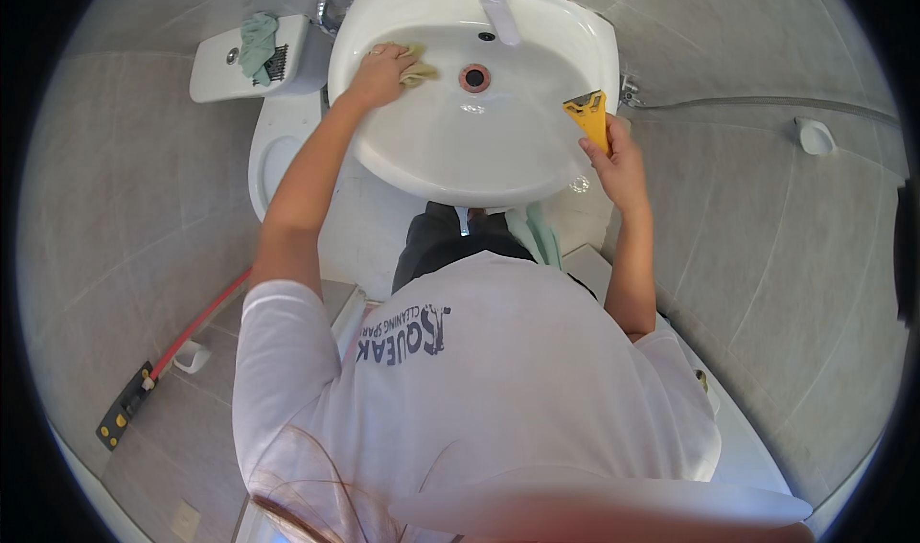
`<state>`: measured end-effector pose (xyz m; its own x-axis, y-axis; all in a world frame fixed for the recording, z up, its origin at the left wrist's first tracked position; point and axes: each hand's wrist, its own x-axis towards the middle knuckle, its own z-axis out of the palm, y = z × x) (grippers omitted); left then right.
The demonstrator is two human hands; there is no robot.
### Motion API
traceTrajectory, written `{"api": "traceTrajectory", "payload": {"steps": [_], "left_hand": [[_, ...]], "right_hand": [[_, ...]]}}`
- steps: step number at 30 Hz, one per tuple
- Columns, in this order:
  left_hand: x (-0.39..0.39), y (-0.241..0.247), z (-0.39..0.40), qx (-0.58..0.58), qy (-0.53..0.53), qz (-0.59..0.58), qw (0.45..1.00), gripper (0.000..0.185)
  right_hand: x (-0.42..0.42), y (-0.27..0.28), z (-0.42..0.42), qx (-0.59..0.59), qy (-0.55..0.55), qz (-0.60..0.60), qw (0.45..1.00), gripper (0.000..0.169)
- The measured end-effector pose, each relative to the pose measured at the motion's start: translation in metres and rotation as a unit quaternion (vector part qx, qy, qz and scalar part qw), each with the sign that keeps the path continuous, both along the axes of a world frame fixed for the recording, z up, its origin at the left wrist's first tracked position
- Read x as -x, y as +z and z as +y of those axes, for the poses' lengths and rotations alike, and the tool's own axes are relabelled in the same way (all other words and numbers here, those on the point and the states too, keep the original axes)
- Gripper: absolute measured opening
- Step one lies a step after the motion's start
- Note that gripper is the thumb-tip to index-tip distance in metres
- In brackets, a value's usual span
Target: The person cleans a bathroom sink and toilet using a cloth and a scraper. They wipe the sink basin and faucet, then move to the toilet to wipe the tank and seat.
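A white ceramic washbasin [460, 147] lies before me, with a reddish drain ring [475, 78] around its dark drain hole. My left hand [381, 76] presses a yellowish cloth [418, 68] against the left inner wall of the bowl. Over the basin's right rim, my right hand [619, 160] grips the handle of a yellow scraper [591, 117]. Its wide head points up and to the left, apart from the bowl's floor. Part of the cloth is hidden under my left fingers.
A pale tap [500, 11] rises from the basin's back edge. At left stands a toilet, with a green cloth [259, 43] and a dark brush-like item [277, 65] on its cistern [208, 76]. A grey hose [762, 101] runs along the right wall. A red-handled mop [198, 320] leans at lower left.
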<state>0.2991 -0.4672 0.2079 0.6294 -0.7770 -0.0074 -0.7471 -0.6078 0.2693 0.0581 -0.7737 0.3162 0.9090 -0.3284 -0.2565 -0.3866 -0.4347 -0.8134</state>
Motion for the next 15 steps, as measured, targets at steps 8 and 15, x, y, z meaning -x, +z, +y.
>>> {"api": "traceTrajectory", "payload": {"steps": [8, 15], "left_hand": [[0.113, -0.031, -0.07, -0.113, -0.018, 0.168, 0.979, 0.048], [0.13, 0.003, -0.075, 0.122, 0.006, 0.497, 0.859, 0.041]], "right_hand": [[0.044, -0.016, 0.004, -0.003, -0.017, 0.01, 1.0, 0.042], [0.041, -0.014, -0.001, 0.015, -0.014, -0.065, 0.998, 0.042]]}}
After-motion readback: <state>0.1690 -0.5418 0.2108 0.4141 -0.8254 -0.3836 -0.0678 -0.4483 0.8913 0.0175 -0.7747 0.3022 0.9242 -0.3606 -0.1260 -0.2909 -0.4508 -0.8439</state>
